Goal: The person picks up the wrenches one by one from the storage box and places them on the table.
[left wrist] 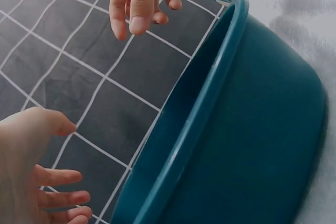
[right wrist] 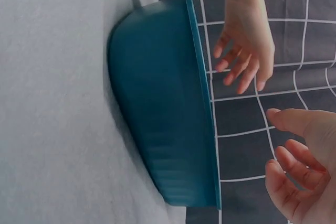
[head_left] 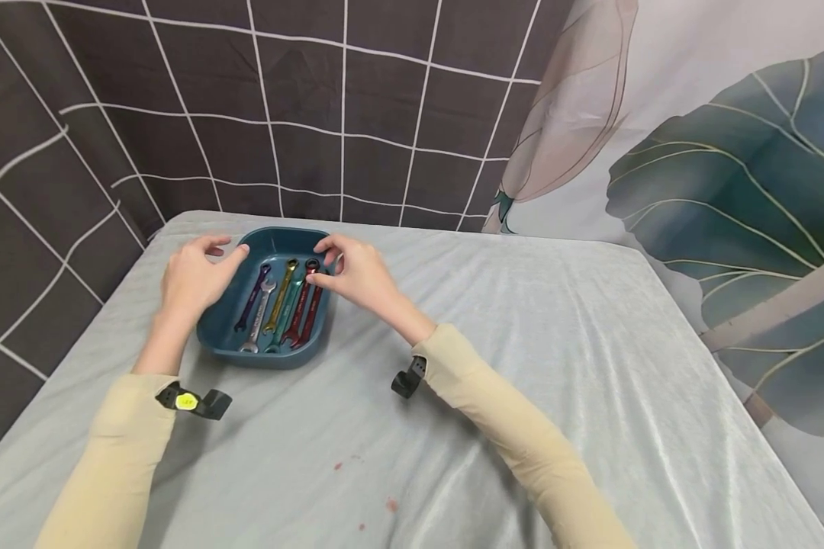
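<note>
A blue-teal plastic basin (head_left: pixel 264 361) stands on the cloth, holding a row of combination wrenches. From left to right lie a purple wrench (head_left: pixel 251 300), a silver wrench (head_left: pixel 257 318), a gold wrench (head_left: pixel 279 297), a teal wrench (head_left: pixel 286 311) and two red wrenches (head_left: pixel 301 303). My left hand (head_left: pixel 194 279) is over the basin's left side, thumb and fingers spread, holding nothing. Across from it, my right hand (head_left: pixel 358 273) hovers at the right rim, fingers loosely bent and empty. Both wrist views show the hands above the basin's rim (left wrist: pixel 185 129), with the wrenches hidden behind its wall.
A light grey cloth (head_left: pixel 508 343) covers the table, with small reddish stains (head_left: pixel 391 505) near the front. Behind the basin hangs a dark curtain (head_left: pixel 302 84) with a white grid. A leaf-patterned curtain (head_left: pixel 728 191) hangs at the right.
</note>
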`<state>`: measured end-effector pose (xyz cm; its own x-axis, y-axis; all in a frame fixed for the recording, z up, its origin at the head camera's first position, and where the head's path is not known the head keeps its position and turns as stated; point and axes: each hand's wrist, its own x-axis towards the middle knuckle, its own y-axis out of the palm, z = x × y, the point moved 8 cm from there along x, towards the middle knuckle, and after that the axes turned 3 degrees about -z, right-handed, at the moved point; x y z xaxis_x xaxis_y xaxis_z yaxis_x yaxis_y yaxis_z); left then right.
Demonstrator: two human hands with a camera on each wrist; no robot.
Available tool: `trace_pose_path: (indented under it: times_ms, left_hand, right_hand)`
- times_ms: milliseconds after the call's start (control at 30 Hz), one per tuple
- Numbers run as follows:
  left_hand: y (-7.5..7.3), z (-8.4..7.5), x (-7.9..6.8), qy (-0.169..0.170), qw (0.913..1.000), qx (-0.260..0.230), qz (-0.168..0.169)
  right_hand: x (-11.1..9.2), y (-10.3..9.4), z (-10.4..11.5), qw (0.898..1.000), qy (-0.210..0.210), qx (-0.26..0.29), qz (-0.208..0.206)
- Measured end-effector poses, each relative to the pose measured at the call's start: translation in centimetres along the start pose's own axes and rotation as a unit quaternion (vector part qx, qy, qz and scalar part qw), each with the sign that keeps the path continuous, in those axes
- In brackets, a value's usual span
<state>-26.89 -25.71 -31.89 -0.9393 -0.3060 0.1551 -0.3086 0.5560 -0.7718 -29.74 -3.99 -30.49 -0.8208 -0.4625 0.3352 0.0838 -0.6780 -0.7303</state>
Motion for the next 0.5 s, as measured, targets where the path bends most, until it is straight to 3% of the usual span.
trace_pose_path:
  times_ms: [267, 500]
  left_hand:
    - [0.8, 1.5, 0.7, -0.014, 0.9994, 0.004, 0.03]
    - [1.3, 2.4, 1.0, -0.008, 0.998, 0.018, 0.061]
  right_hand:
    - [0.7, 0.8, -0.1, 0.999, 0.018, 0.032, 0.005]
    - [1.3, 1.5, 0.1, 0.999, 0.029, 0.028, 0.019]
